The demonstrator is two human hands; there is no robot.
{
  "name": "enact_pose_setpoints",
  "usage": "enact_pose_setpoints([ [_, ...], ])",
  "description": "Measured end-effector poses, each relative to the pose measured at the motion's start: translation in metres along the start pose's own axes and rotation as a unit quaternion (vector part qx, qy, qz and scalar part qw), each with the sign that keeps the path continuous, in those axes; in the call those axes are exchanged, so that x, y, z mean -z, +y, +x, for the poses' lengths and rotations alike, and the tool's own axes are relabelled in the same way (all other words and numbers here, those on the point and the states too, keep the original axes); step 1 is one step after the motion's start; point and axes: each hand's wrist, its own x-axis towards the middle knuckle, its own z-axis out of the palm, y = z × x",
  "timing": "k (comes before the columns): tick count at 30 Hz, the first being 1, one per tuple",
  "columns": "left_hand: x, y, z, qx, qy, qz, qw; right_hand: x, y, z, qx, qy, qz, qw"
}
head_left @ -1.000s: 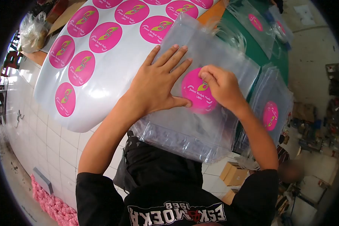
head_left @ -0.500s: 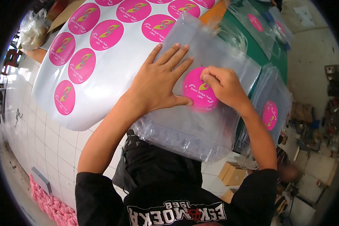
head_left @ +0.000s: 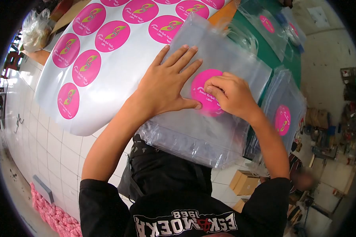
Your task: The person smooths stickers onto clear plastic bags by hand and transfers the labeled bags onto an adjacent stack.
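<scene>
A clear plastic bag (head_left: 186, 130) lies on the table with a round pink sticker (head_left: 201, 89) on it. My left hand (head_left: 166, 85) is spread flat on the bag, its thumb touching the sticker's lower left edge. Fingers curled, my right hand (head_left: 231, 94) presses on the right part of the sticker and hides some of it; whether anything is in its fingers is hidden. On the left, a white sheet (head_left: 110, 79) bears several round pink stickers. More clear bags (head_left: 296, 94) are stacked at the right, the top one with a pink sticker (head_left: 283, 119).
Further bags with pink stickers (head_left: 267, 24) lie on the green table surface (head_left: 292, 67) at the back right. A tied plastic bag (head_left: 36, 31) sits at the upper left. Cardboard boxes (head_left: 243, 183) and another person (head_left: 300, 177) are at the lower right.
My right hand has shifted slightly left and down over the sticker, uncovering its upper edge. My left hand has stayed in place.
</scene>
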Motion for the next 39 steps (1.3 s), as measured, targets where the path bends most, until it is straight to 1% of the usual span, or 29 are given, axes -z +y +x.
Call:
enact_pose_setpoints([
  [2,0.0,0.0,0.0,-0.001,-0.001,0.001,1.0,-0.005,-0.006,0.002,-0.009,0.031,-0.015,0.999],
  [6,-0.001,0.001,0.001,-0.001,0.005,0.002,1.0,-0.012,-0.01,0.003,-0.041,0.06,-0.017,0.997],
  [8,-0.002,0.0,0.0,0.001,0.007,0.001,1.0,-0.013,-0.011,0.004,-0.118,0.062,-0.004,0.991],
  [9,-0.001,0.0,0.001,0.001,0.007,0.002,1.0,-0.011,-0.01,0.005,-0.116,0.064,-0.004,0.991],
  [11,-0.001,0.0,0.0,-0.002,0.005,0.001,1.0,-0.005,-0.005,0.005,-0.126,0.02,0.113,0.985],
  [12,-0.001,-0.001,0.0,0.002,0.004,0.0,1.0,-0.006,-0.004,0.004,-0.124,0.017,0.115,0.985],
  [14,-0.002,-0.001,0.0,-0.003,0.01,-0.002,1.0,-0.009,-0.003,0.0,-0.058,0.02,-0.003,0.998],
  [15,-0.002,-0.001,0.0,-0.001,0.009,-0.004,1.0,-0.013,-0.003,0.0,-0.058,0.018,-0.002,0.998],
  [17,-0.002,-0.001,0.0,-0.001,0.006,-0.001,1.0,-0.022,-0.004,0.001,-0.069,0.08,-0.017,0.994],
  [18,-0.003,0.0,0.0,-0.003,0.005,-0.002,1.0,-0.02,-0.005,0.001,-0.072,0.08,-0.017,0.994],
  [20,-0.004,0.0,0.0,0.002,0.012,-0.004,1.0,-0.014,-0.006,0.005,-0.118,0.061,0.023,0.991],
  [21,-0.003,-0.001,0.0,0.001,0.012,-0.003,1.0,-0.011,-0.005,0.004,-0.118,0.062,0.023,0.991],
  [23,-0.003,-0.002,0.0,-0.001,0.006,-0.007,1.0,-0.007,0.001,0.002,-0.075,0.021,0.063,0.995],
  [24,-0.004,-0.002,-0.001,0.003,0.005,-0.008,1.0,-0.009,0.0,0.002,-0.074,0.018,0.064,0.995],
  [26,-0.004,-0.001,-0.001,-0.001,0.011,-0.01,1.0,-0.015,-0.002,0.0,-0.045,0.054,-0.008,0.997],
  [27,-0.004,-0.001,0.0,-0.001,0.011,-0.011,1.0,-0.017,-0.002,0.0,-0.046,0.053,-0.008,0.997],
  [29,-0.003,0.0,0.0,0.001,0.009,-0.003,1.0,-0.022,-0.003,-0.002,-0.046,0.097,-0.019,0.994],
  [30,-0.003,0.0,0.001,-0.001,0.011,-0.003,1.0,-0.021,0.0,-0.002,-0.047,0.099,-0.021,0.994],
  [32,-0.004,-0.001,0.0,-0.004,0.017,-0.002,1.0,-0.019,0.008,0.0,-0.077,0.082,0.065,0.992],
  [33,-0.003,-0.002,0.0,-0.002,0.017,0.0,1.0,-0.017,0.008,0.0,-0.075,0.082,0.066,0.992],
  [35,-0.004,-0.002,-0.001,-0.003,0.017,-0.016,1.0,-0.017,0.006,-0.001,-0.017,0.069,0.018,0.997],
  [39,-0.005,-0.001,0.0,-0.005,0.017,-0.01,1.0,-0.024,0.002,-0.002,-0.038,0.104,-0.025,0.994],
])
